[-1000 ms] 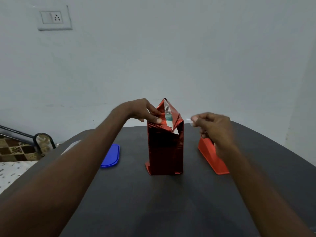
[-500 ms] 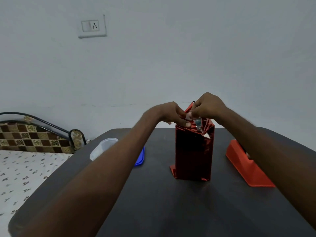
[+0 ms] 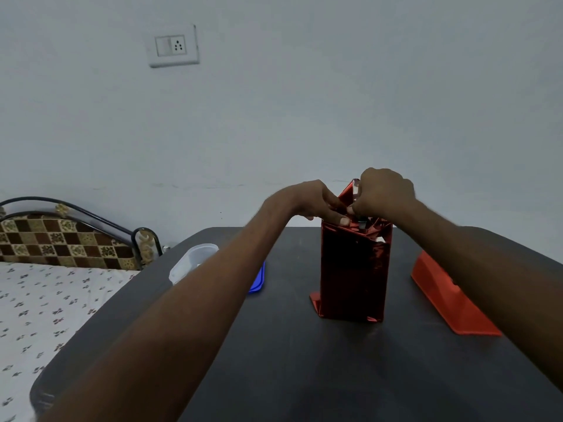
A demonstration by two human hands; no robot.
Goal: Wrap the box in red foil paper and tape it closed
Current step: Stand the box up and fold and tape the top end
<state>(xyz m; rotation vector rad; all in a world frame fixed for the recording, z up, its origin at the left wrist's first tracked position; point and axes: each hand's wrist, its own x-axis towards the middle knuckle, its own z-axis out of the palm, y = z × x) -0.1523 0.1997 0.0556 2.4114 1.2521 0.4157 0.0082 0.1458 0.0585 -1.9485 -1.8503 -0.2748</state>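
Note:
A tall box wrapped in shiny red foil paper [image 3: 353, 272] stands upright on the dark table [image 3: 304, 360]. Its top flaps are partly folded, with one triangular flap still sticking up. My left hand [image 3: 307, 199] presses the folded foil down at the box's top left edge. My right hand [image 3: 384, 190] is over the top from the right, its fingertips pinched on the foil flap where a small strip of clear tape seems to sit. The tape itself is hard to make out.
A red tape dispenser [image 3: 451, 300] sits on the table to the right of the box. Left of the box lie a blue lid [image 3: 257, 278] and a clear plastic container [image 3: 192, 260]. A bed [image 3: 45, 300] stands beyond the table's left edge.
My right hand moved from beside the box onto its top flap, bringing the tape piece with it. The head view shifted, so the box sits further right in frame. My left hand stayed on the foil.

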